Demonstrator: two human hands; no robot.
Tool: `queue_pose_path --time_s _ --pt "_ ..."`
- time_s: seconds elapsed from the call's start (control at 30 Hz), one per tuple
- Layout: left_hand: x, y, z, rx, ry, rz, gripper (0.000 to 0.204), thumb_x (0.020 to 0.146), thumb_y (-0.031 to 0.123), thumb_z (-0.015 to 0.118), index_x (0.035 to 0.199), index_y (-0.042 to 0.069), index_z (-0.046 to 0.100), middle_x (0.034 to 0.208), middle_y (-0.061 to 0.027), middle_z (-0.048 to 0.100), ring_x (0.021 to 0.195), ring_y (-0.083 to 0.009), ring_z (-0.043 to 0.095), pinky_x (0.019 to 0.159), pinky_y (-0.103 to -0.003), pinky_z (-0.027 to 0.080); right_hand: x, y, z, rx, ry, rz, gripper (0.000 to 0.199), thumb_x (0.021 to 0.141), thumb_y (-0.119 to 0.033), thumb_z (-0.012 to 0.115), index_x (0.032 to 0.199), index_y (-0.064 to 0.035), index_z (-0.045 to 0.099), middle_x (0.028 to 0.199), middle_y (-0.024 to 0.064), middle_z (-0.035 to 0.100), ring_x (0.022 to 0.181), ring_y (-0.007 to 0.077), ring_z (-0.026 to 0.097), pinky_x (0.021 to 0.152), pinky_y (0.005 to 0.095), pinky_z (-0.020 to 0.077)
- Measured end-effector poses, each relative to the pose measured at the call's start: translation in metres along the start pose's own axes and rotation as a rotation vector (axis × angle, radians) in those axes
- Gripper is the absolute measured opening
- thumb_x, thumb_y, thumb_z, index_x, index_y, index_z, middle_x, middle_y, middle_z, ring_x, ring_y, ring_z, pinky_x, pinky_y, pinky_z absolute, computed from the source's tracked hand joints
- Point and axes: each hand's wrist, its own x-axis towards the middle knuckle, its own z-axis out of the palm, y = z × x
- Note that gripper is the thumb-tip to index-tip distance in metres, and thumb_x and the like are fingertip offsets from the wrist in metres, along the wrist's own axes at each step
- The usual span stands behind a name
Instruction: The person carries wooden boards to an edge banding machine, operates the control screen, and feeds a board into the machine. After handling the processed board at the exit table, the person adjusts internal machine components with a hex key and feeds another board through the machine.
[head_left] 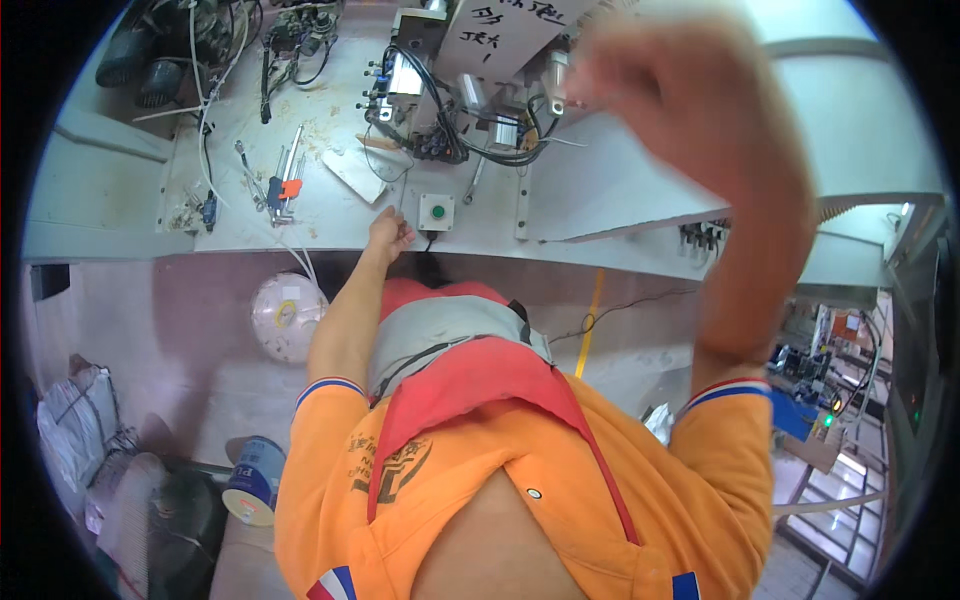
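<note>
We are at the machine, mid-adjustment as we judge it. Our left hand (388,235) rests curled at the tabletop (330,215) edge, grip closed on nothing we can see, just at nine o'clock of the green push button (436,211). Our right hand (660,75), blurred, is raised by the wired mechanism (470,110) at twelve o'clock; its grip we cannot tell. Next calls for steadying that hand at the mechanism.

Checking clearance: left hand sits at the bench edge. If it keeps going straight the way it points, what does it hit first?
Probably the grey button box with the green button. The left hand points up-right across the bench, and the box lies just beyond its knuckles. Depth is unclear.
</note>
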Motion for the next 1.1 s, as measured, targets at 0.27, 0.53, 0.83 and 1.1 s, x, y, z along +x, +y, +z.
queue_pose_path --time_s 0.27,0.53,0.83,1.1 --pt "-0.074 -0.003 0.000 -0.033 0.125 0.116 0.049 0.092 0.017 0.057 0.138 0.007 0.045 0.103 -0.0111 0.063 0.082 -0.0223 0.061 0.074 -0.038 0.054 -0.213 0.030 0.303 0.468 -0.241 0.852 0.030 0.085 -0.024 0.065 0.074 0.0036 0.066 0.072 0.0268 0.061 0.073 0.0461 0.060 0.065 0.0480 0.0465" --pt "-0.216 -0.091 -0.134 -0.356 0.516 0.222 0.020 0.093 0.021 0.060 0.108 0.006 0.059 0.094 -0.0093 0.065 0.079 -0.0209 0.062 0.071 -0.036 0.054 -0.230 0.047 0.471 0.193 -0.148 0.962 0.027 0.090 -0.013 0.052 0.109 0.0029 0.062 0.096 0.0265 0.066 0.088 0.0451 0.064 0.076 0.0527 0.0485" --pt "-0.292 -0.189 -0.339 -0.687 0.787 0.103 0.013 0.093 0.013 0.056 0.098 0.002 0.059 0.085 -0.0105 0.064 0.071 -0.0219 0.061 0.062 -0.035 0.054 -0.247 0.030 0.528 0.107 -0.315 1.108 0.045 0.077 -0.021 0.065 0.113 0.0063 0.061 0.102 0.0337 0.063 0.097 0.0437 0.064 0.088 0.0497 0.0490" --pt "-0.326 -0.268 -0.550 -0.619 0.349 0.298 0.026 0.095 0.028 0.052 0.103 0.004 0.059 0.095 -0.0121 0.065 0.090 -0.0292 0.064 0.078 -0.042 0.054 -0.222 -0.199 0.564 0.115 -0.772 0.822 0.021 0.079 -0.020 0.062 0.076 -0.0036 0.073 0.076 0.0155 0.071 0.074 0.0307 0.071 0.068 0.0434 0.0545"
